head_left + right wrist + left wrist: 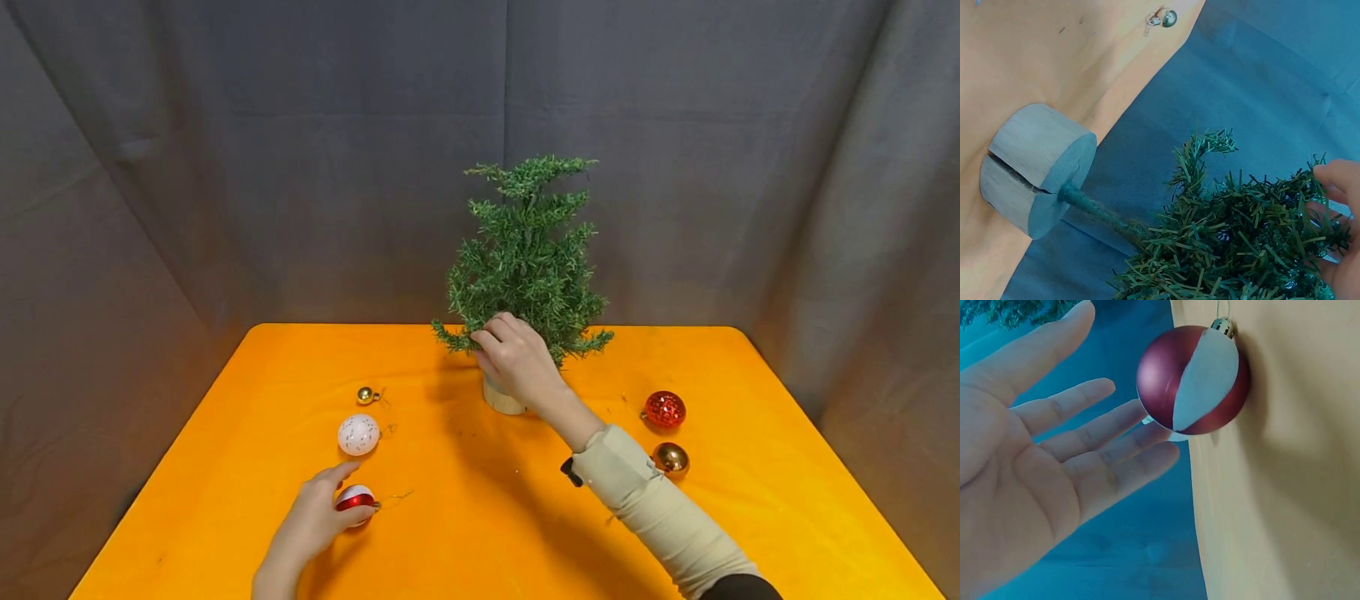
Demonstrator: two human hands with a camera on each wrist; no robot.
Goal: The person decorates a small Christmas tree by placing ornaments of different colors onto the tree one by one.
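Observation:
A small green artificial Christmas tree (525, 258) stands on a round wooden base (1041, 169) with a split down its side. My right hand (513, 354) pinches one of its low front branches, and the right wrist view shows the fingers (1338, 178) at the needles. At the front left lies a red and white Christmas ball (356, 500) with a gold cap and a thread loop. Beside it is my left hand (318, 512), its fingers spread and fairly straight; in the left wrist view the fingertips come right up to the ball's side.
Beyond the left hand lie a white speckled ball (358, 435) and a tiny gold ball (365, 396). To the right of the tree are a shiny red ball (665, 410) and a bronze ball (671, 459). An orange cloth (225, 467) covers the table; grey curtains (360, 167) hang behind.

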